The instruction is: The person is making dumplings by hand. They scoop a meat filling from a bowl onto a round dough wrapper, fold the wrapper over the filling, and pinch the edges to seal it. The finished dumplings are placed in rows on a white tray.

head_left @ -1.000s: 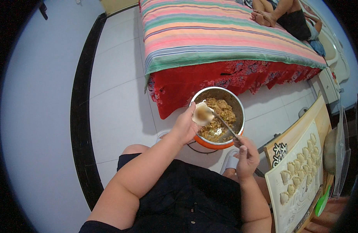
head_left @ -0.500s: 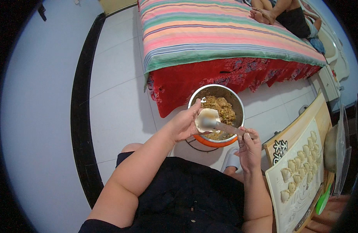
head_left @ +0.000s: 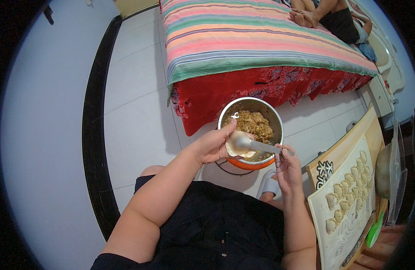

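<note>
A round dumpling wrapper [head_left: 234,152] lies in my left hand [head_left: 214,145], thumb up along its far side. My right hand [head_left: 288,170] grips the handle end of a metal spoon [head_left: 267,148]. The spoon's bowl, blurred, is over the wrapper; whether any filling is there I cannot make out. Both hands are above the near edge of a metal pot [head_left: 281,120], which holds brown chopped filling [head_left: 259,125]. A small white piece [head_left: 235,115] shows by the pot's left inner wall, beyond my left thumb.
At right, several shaped dumplings [head_left: 349,186] rest in rows on a white mat [head_left: 322,215] over a wooden board [head_left: 375,130]. A green-handled tool [head_left: 375,234] lies beside it. Ahead stands a bed [head_left: 243,45] with a striped cover, a person's legs [head_left: 322,15] on it.
The spoon has shifted slightly over the wrapper, and its handle has tilted a little. My right hand has moved slightly; my left hand stays nearly in place, still with the wrapper.
</note>
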The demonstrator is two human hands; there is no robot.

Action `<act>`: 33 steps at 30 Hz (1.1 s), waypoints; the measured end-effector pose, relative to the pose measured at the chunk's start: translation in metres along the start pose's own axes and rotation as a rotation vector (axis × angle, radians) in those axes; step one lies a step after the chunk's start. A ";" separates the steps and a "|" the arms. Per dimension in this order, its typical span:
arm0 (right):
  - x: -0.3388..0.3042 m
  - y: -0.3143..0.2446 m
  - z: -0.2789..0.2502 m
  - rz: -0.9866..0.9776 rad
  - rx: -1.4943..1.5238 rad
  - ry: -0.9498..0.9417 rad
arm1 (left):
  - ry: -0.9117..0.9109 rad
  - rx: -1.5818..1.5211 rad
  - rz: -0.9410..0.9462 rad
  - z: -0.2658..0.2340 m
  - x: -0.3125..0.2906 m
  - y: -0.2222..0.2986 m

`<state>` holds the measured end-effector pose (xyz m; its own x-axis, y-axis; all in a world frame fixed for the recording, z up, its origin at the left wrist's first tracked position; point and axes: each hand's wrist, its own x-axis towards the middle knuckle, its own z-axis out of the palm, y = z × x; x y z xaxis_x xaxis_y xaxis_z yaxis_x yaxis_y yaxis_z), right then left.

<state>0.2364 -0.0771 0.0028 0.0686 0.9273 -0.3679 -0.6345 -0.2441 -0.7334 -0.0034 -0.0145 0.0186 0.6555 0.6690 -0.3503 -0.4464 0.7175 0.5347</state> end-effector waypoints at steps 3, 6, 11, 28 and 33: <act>0.005 0.003 -0.005 0.022 -0.011 0.008 | -0.008 0.013 -0.003 -0.003 -0.001 0.001; 0.010 0.004 -0.018 0.046 0.054 -0.025 | -0.024 -0.014 -0.038 -0.004 -0.001 0.003; 0.008 0.004 -0.015 0.049 0.057 -0.043 | -0.039 -0.027 -0.029 0.001 -0.003 0.001; 0.011 0.011 -0.007 -0.221 -0.001 0.095 | 0.251 0.111 0.095 -0.033 0.004 0.002; 0.007 0.036 -0.015 -0.504 -1.161 -0.082 | 0.143 -0.047 0.100 -0.020 0.005 0.004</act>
<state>0.2252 -0.0837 -0.0350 0.0314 0.9942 0.1028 0.4966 0.0738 -0.8649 -0.0142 -0.0044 0.0036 0.5149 0.7559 -0.4044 -0.5355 0.6520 0.5368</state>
